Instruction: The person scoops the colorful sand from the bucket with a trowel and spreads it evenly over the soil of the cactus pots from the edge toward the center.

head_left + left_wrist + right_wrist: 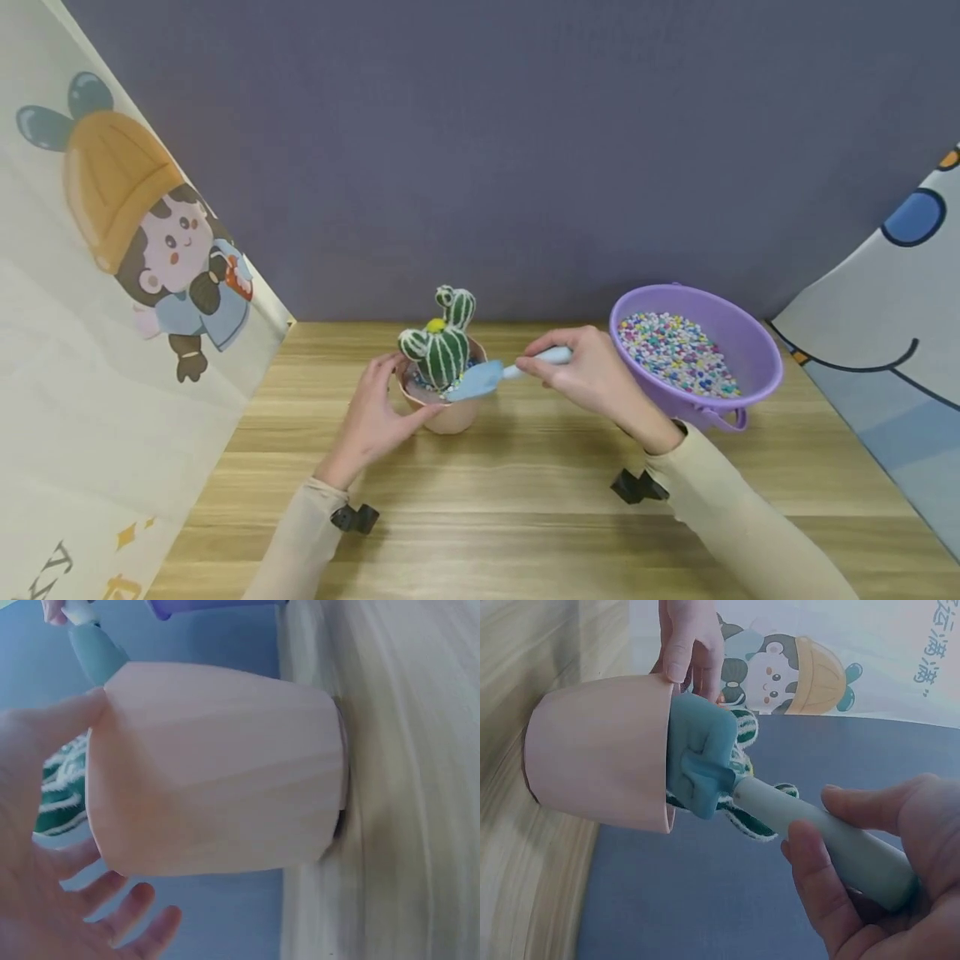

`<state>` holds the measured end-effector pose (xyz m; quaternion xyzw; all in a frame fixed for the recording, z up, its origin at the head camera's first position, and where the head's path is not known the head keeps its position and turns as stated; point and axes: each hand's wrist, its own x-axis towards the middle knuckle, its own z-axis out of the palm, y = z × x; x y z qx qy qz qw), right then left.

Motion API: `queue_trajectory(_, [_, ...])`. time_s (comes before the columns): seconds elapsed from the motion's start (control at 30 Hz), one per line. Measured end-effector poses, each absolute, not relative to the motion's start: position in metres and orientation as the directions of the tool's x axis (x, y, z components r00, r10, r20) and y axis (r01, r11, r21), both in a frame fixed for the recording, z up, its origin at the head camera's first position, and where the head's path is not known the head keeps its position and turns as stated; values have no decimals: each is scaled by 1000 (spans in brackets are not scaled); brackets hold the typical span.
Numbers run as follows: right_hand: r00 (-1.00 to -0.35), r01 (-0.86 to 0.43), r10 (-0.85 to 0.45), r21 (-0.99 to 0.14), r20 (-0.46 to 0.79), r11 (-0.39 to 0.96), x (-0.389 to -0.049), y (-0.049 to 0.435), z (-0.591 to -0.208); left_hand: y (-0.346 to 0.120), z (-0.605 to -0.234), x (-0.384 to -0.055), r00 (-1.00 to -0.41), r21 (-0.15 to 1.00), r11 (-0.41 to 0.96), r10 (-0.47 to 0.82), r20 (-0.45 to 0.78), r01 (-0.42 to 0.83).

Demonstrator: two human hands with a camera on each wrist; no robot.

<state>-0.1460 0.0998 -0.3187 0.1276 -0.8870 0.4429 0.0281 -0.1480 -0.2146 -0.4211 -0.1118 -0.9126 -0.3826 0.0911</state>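
A pink flower pot [450,417] stands on the wooden table, with a green-and-white knitted cactus [442,358] upright in it. Small colored beads [431,385] lie around the cactus base. My left hand [375,412] holds the pot by its rim, thumb on the near side and fingers on the left. In my right hand [588,367] is a small blue toy shovel [705,757], gripped by its pale handle [817,832]. The shovel's blade tilts over the pot's right rim, beside the cactus, its tip close over the beads.
A purple bucket [757,358] of many-colored beads [675,354] stands at the right, behind my right forearm, its handle hanging at the front. A dark blue-grey wall [525,167] rises behind the table. Printed cloth panels [60,350] flank both sides.
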Motion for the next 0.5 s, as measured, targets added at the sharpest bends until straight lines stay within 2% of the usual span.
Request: queue_trajectory(0.5, [-966,-248,-205,-808,160,534,-140,94,-322,-221,-425,-150,-940,652,682,184,286,332])
